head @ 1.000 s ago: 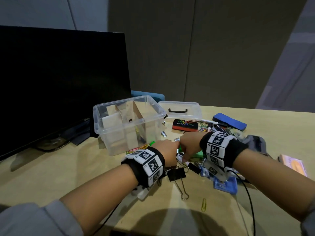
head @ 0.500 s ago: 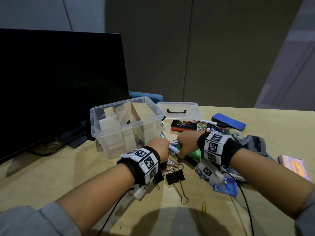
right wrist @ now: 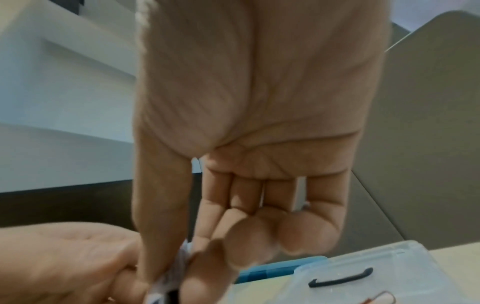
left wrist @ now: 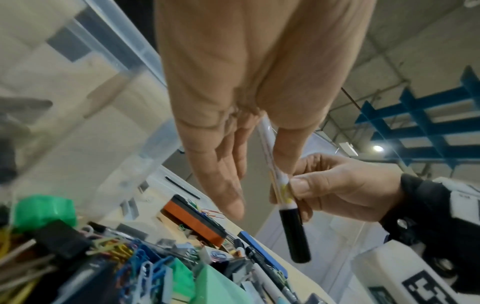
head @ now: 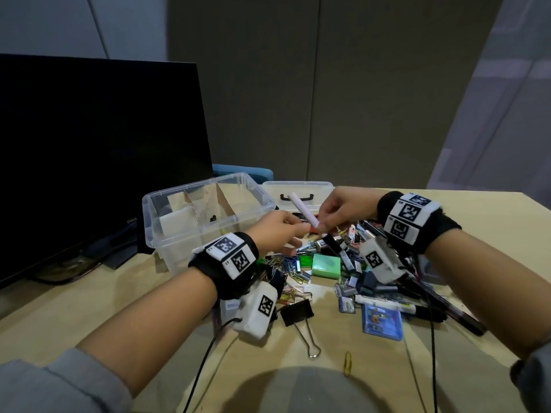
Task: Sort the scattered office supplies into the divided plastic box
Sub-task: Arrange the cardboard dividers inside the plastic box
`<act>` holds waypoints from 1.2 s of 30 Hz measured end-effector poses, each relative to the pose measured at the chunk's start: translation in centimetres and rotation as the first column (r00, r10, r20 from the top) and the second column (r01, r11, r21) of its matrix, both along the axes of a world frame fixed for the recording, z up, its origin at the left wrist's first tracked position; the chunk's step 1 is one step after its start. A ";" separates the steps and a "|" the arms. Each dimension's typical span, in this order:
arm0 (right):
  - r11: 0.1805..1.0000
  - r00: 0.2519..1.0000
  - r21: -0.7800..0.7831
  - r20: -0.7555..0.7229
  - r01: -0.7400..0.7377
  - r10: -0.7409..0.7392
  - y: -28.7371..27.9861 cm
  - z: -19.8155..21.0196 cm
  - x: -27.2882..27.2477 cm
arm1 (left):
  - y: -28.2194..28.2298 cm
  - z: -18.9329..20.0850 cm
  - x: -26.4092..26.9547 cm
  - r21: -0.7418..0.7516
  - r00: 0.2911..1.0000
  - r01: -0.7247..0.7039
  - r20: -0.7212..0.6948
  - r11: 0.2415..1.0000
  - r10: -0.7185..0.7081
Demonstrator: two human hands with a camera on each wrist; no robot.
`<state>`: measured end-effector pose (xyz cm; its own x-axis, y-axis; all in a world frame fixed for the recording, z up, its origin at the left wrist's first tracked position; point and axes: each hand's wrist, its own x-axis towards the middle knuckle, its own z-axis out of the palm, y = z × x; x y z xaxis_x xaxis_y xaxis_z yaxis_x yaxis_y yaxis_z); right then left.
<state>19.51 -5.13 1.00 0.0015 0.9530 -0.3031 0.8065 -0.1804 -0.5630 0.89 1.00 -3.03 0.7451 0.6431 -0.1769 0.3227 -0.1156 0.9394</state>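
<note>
Both hands have risen from the desk's clutter. The right hand (head: 340, 208) and left hand (head: 275, 232) now hold a white, black-capped marker pen (head: 302, 211) above the pile.

Clear glossy plastic box (head: 259, 198), cardboard dividers (head: 222, 201), matt wooden table (head: 89, 308)
</note>
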 end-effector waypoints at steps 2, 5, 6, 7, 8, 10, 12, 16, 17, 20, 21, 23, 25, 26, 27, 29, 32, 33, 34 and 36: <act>0.999 0.999 0.030 -0.030 -0.013 0.014 -0.3 0.3 0.4 | -0.3 0.2 0.5 -0.027 0.997 0.035 0.072 0.999 -0.033; 0.998 0.998 0.070 -0.061 -0.001 0.005 -0.5 0.2 0.9 | -0.8 0.2 1.5 0.014 0.986 0.004 0.165 1.000 -0.006; 0.996 0.997 0.090 -0.074 0.014 -0.007 -0.5 0.1 1.0 | -1.0 0.1 1.9 0.041 0.981 -0.033 0.193 0.999 0.025; 0.995 0.997 0.097 -0.066 0.031 -0.024 -0.6 0.1 1.0 | -1.1 0.0 2.2 0.064 0.974 -0.076 0.217 0.995 0.060; 0.994 0.997 0.093 -0.054 0.054 -0.049 -0.6 0.0 1.3 | -1.1 -0.1 2.4 0.076 0.967 -0.114 0.239 0.990 0.093; 0.994 0.988 0.043 0.113 0.097 -0.101 -0.5 -0.5 1.9 | -0.9 -0.4 2.7 0.117 0.958 -0.183 0.245 0.976 0.150; 0.987 0.916 -0.001 0.373 0.162 -0.150 -0.1 -1.4 2.7 | -0.6 -0.5 2.7 0.166 0.957 -0.226 0.224 0.960 0.187; 0.954 0.701 -0.012 0.681 0.298 -0.210 2.5 -4.3 5.1 | 0.3 -0.1 1.3 0.279 0.943 -0.302 0.225 0.911 0.244; 0.952 0.675 -0.033 0.712 0.304 -0.191 3.3 -5.1 6.1 | 0.5 0.2 0.7 0.314 0.931 -0.336 0.254 0.888 0.263; 0.936 0.601 -0.070 0.782 0.345 -0.163 7.3 -9.8 10.6 | 1.7 1.2 -1.0 0.358 0.886 -0.428 0.350 0.830 0.306; 0.921 0.588 -0.102 0.795 0.375 -0.152 9.0 -11.4 12.2 | 2.2 1.5 -1.6 0.352 0.874 -0.447 0.366 0.822 0.319; 0.904 0.581 -0.100 0.794 0.416 -0.180 11.4 -13.9 14.1 | 3.2 1.8 -2.7 0.332 0.859 -0.474 0.378 0.815 0.346; 0.895 0.608 -0.156 0.780 0.418 -0.148 11.2 -13.2 12.7 | 4.2 1.6 -3.7 0.318 0.855 -0.484 0.368 0.815 0.365; 0.901 0.635 -0.149 0.756 0.406 -0.161 12.3 -14.7 13.9 | 4.5 1.4 -4.2 0.321 0.863 -0.473 0.354 0.820 0.360; 0.896 0.662 -0.163 0.730 0.412 -0.171 11.1 -13.1 11.8 | 4.7 1.2 -4.6 0.327 0.875 -0.454 0.338 0.829 0.346; 0.898 0.642 -0.134 0.743 0.419 -0.188 10.4 -11.8 9.8 | 5.0 1.0 -5.1 0.322 0.893 -0.414 0.323 0.851 0.313; 0.897 0.678 -0.102 0.692 0.430 -0.246 8.6 -10.0 7.4 | 5.6 1.2 -5.5 0.246 0.890 -0.385 0.355 0.889 0.287; 0.899 0.686 -0.079 0.675 0.432 -0.271 8.4 -9.8 7.6 | 5.7 1.2 -5.7 0.230 0.889 -0.379 0.359 0.897 0.284; 0.899 0.702 -0.083 0.656 0.431 -0.276 8.3 -9.7 8.0 | 5.9 1.2 -5.8 0.228 0.894 -0.367 0.355 0.902 0.274; 0.887 0.682 -0.073 0.669 0.455 -0.295 9.6 -11.4 10.4 | 6.0 1.0 -6.1 0.247 0.910 -0.329 0.340 0.911 0.236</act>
<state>29.93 4.46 -10.37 0.6083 0.7379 -0.2924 0.7902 -0.5975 0.1363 -5.20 7.03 -2.00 0.5111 0.8218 0.2519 0.0955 -0.3456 0.9335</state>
